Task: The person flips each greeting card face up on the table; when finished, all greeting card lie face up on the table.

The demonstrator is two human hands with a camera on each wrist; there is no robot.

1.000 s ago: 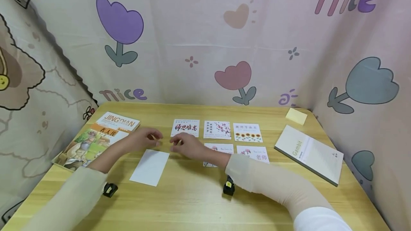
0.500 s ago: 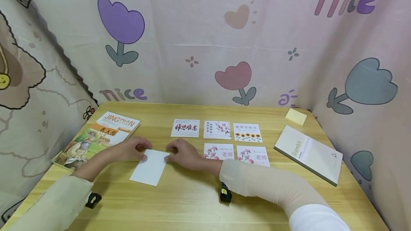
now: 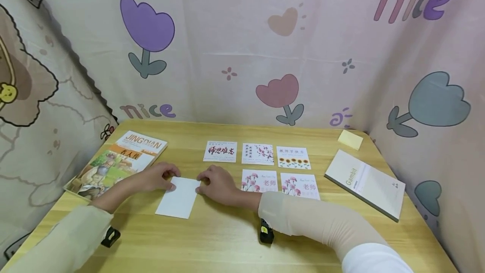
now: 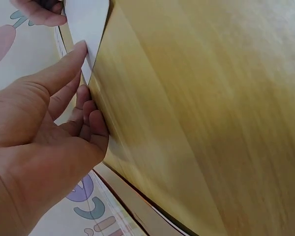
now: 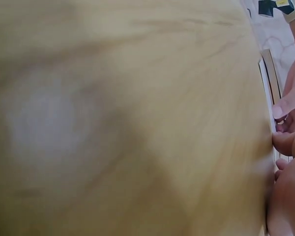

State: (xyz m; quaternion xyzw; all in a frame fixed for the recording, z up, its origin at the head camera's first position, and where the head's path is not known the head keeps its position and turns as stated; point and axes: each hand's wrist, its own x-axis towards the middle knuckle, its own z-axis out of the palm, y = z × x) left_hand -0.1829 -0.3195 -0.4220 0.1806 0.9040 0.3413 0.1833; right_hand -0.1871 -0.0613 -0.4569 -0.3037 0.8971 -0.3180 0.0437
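A blank white card (image 3: 176, 200) lies on the wooden table, left of centre in the head view. My left hand (image 3: 156, 177) pinches its far left corner, the thumb on the card and the other fingers curled. At the far right corner, my right hand (image 3: 220, 186) holds the edge between thumb and forefinger. The left wrist view shows the left thumb (image 4: 79, 49) against the card (image 4: 92, 22), with the right hand (image 4: 42, 11) at the card's other side. In the right wrist view both hands crowd the right edge, and the card is hardly visible.
Several printed cards, one with red lettering (image 3: 220, 151) and one with sunflowers (image 3: 294, 158), lie in two rows. A picture-covered book (image 3: 113, 165) is at left, a pale book (image 3: 365, 184) at right. Behind that sits a yellow sticky-note pad (image 3: 350, 139). A patterned curtain (image 3: 227, 33) hangs behind.
Both hands were above and beyond the card a second ago. They came down and nearer, then took hold of its far corners. The card has hardly moved.
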